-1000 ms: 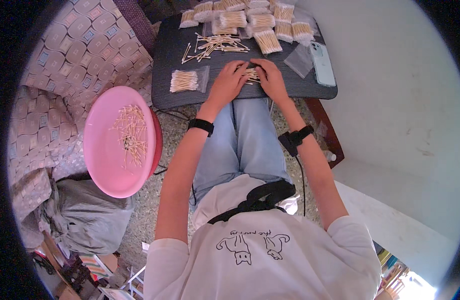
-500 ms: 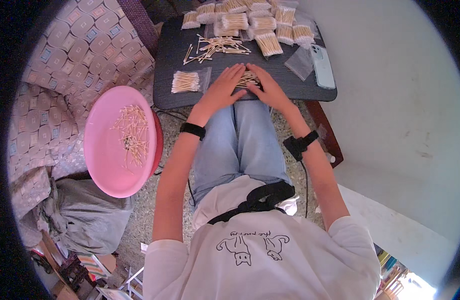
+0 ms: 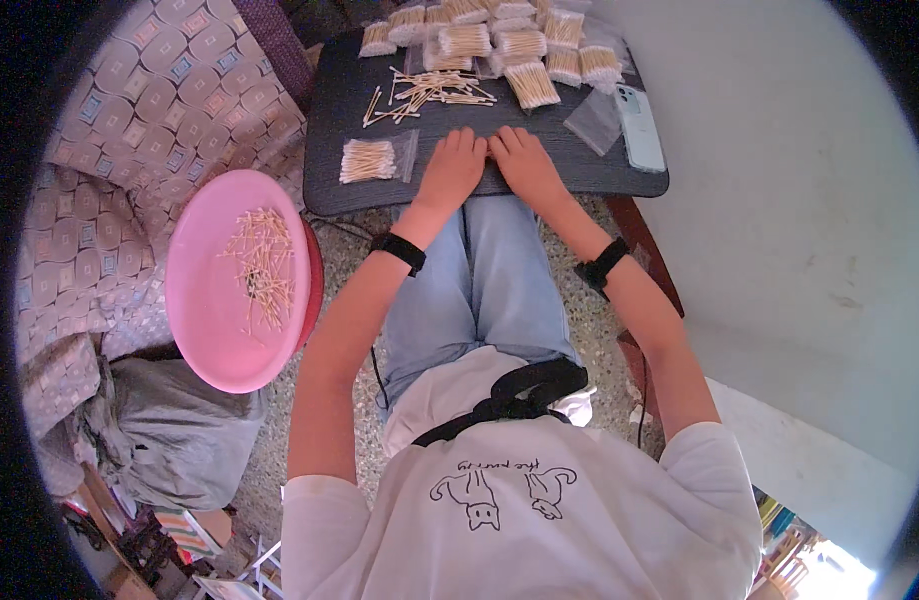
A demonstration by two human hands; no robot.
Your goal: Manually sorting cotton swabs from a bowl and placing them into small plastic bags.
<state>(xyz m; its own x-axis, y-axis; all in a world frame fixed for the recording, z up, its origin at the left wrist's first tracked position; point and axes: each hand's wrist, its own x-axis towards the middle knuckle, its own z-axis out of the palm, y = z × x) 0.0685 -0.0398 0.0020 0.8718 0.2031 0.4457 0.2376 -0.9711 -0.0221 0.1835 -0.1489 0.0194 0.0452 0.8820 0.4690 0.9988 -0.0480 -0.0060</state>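
My left hand (image 3: 452, 168) and my right hand (image 3: 526, 168) meet at the near edge of the dark table, fingers curled down and knuckles side by side. They close around a bunch of cotton swabs that showed between them a moment earlier; the hands now hide nearly all of it. Left of my left hand lies a filled clear bag of cotton swabs (image 3: 367, 160). Beyond my hands, loose cotton swabs (image 3: 439, 90) are scattered in a heap. An empty clear plastic bag (image 3: 593, 122) lies flat to the right of my right hand.
Several filled swab bags (image 3: 520, 45) crowd the far side of the table (image 3: 324, 120). A pale phone (image 3: 639, 130) lies at its right edge. To the left, a pink basin (image 3: 204, 330) holds loose swabs. A pale wall (image 3: 779, 200) stands on the right.
My hands have gone from flattened, spread fingers around the swab bunch to curled fingers drawn together over it. My right elbow has swung outward. The swabs between the hands are now covered.
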